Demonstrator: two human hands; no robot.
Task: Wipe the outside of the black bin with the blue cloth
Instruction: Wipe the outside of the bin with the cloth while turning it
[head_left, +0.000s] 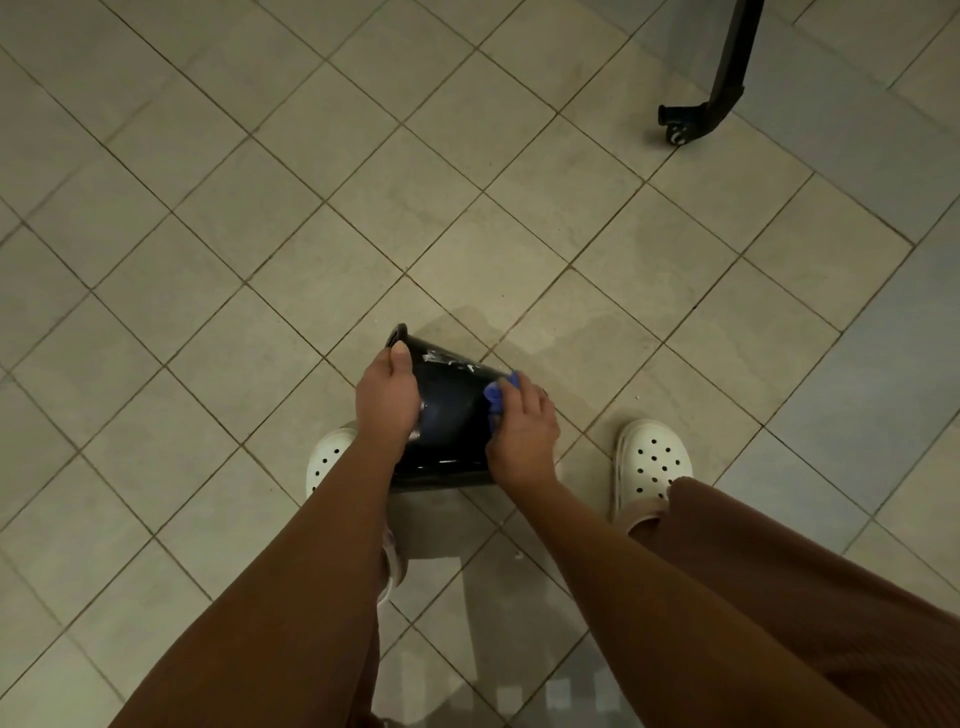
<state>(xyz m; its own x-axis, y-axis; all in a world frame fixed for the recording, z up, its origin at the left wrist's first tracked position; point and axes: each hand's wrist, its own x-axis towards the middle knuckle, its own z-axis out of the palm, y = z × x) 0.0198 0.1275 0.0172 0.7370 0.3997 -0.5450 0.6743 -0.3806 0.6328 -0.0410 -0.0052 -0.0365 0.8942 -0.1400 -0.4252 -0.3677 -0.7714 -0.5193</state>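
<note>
The tiled floor (467, 208) fills most of the view, and the black bin (447, 415) is low over it, tipped on a slant between a pair of white clogs (652, 462). Whether it touches the floor I cannot tell. The wiping looks to be under way but not finished, since pale smears (452, 361) still show on the upper wall. The next move probably calls for carrying the cloth up across those marks, then turning the bin to reach the hidden sides.

The left hand (387, 400) steadies the bin, its fingers (400, 358) curled round the left wall. The right hand (522, 436) presses the blue cloth (496, 397) to the bin's right side — its fingers (530, 400) are bent over the bunched cloth, gripping it.
</note>
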